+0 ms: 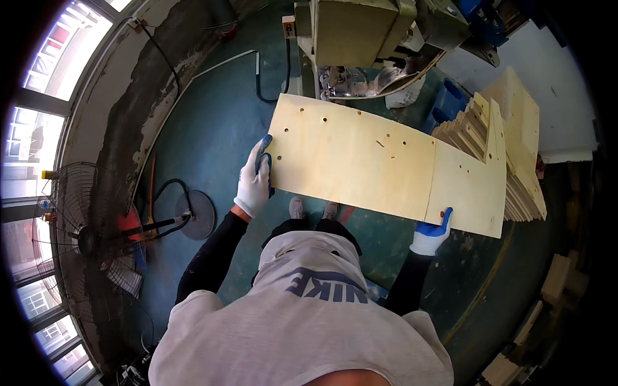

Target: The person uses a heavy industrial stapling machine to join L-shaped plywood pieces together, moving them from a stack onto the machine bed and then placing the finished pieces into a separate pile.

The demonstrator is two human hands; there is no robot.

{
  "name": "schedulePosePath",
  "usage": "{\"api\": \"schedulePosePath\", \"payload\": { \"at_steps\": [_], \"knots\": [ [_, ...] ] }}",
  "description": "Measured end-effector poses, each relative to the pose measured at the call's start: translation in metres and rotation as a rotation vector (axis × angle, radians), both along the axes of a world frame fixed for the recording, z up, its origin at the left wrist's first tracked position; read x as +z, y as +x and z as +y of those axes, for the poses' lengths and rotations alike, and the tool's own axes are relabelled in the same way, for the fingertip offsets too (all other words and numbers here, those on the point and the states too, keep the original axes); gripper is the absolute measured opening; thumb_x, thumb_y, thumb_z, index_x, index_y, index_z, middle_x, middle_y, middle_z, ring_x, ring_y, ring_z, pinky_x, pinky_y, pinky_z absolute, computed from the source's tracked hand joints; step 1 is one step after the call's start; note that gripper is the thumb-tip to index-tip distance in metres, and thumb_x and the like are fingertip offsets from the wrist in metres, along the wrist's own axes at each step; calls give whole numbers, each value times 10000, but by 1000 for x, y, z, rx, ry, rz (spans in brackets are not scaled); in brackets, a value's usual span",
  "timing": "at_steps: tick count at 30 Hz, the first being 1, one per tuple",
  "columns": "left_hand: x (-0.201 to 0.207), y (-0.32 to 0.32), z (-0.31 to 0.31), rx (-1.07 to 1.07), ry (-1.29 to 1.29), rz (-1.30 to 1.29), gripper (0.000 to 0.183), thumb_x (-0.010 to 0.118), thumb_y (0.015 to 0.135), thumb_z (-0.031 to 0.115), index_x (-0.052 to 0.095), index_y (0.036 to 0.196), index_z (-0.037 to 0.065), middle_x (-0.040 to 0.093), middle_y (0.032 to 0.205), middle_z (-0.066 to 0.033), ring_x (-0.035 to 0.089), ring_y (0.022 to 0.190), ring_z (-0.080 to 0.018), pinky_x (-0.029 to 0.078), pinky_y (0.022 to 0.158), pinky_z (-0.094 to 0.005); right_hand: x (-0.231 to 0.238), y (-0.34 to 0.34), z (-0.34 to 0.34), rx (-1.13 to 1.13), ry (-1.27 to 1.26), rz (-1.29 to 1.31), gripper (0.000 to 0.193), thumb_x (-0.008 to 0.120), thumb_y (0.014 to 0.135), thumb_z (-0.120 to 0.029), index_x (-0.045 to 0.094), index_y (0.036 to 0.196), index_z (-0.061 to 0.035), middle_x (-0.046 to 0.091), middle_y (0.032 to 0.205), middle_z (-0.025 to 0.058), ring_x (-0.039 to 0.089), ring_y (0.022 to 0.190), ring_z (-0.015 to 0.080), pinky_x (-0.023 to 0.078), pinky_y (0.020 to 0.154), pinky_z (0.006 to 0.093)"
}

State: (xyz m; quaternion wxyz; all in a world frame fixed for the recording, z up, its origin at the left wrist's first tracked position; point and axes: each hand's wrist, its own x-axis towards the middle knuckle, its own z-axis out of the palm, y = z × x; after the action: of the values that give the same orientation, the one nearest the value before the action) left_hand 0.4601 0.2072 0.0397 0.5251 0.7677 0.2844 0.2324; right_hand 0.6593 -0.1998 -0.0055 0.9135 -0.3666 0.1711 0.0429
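Observation:
A long pale plywood panel (347, 154) with several drilled holes is held up in front of me, above the floor. Its right part carries a thin line across it and rises to a point; whether this is one piece or two, I cannot tell. My left hand (255, 177), in a white glove with blue fingers, grips the panel's left edge, thumb on the face. At the lower edge near the right end, my right hand (432, 236) clasps the panel with its blue thumb on top; its other fingers are hidden underneath.
Behind the panel's right end stands a stack of plywood panels (524, 141), beside a blue bin (449, 100). A green machine (354, 32) is ahead. To the left are a fan (80, 241) with a round base (195, 215) and a cable. Wood blocks (556, 278) lie at the lower right.

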Motion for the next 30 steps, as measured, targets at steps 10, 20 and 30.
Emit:
{"api": "schedulePosePath", "payload": {
  "at_steps": [10,20,30],
  "knots": [
    [-2,13,30,-111,55,-118,471,460,1011,39,439,1481,60,548,750,-42,457,615,-83,433,610,-248,4,-16,16,-43,-21,-86,374,510,1045,-313,579,1301,-49,621,1322,111,588,1225,284,482,1029,462],
    [-17,36,52,-105,28,-84,472,464,1012,60,456,1483,58,608,836,-53,500,654,-84,468,658,-260,5,7,34,-90,-76,-60,321,563,1023,-309,592,1222,-58,642,1238,107,607,1189,279,504,1001,474],
    [-7,53,68,-159,-69,54,457,469,1041,114,468,1498,124,649,944,-76,559,794,-99,496,765,-268,7,10,46,-128,-29,-79,319,590,1012,-313,563,1188,-50,634,1213,110,612,1172,291,514,995,482]
  ]
}}
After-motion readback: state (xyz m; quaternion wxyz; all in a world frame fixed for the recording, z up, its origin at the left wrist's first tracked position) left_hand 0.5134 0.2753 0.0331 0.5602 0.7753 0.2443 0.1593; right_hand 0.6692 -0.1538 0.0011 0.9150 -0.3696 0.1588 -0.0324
